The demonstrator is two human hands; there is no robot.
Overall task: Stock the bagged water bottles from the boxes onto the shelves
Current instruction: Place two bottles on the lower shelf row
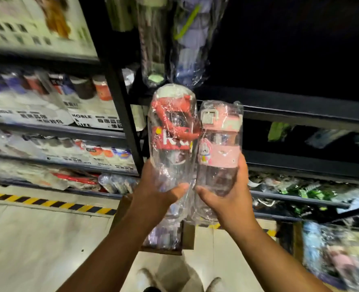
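Observation:
My left hand grips the lower part of a clear bagged bottle with a red strap and red label. Right beside it, my right hand grips a clear bagged bottle with a pink lid and pink band. Both bottles are held upright and side by side, raised in front of the dark metal shelves. Two more bagged bottles, one with a green cap and one bluish, lie on the upper shelf just above. An open cardboard box with bagged bottles stands on the floor below my hands.
A black upright post divides the left shelves, packed with boxed goods, from the dark right shelves, which hold loose bagged items. A yellow-black stripe runs along the floor. More bagged bottles sit at lower right.

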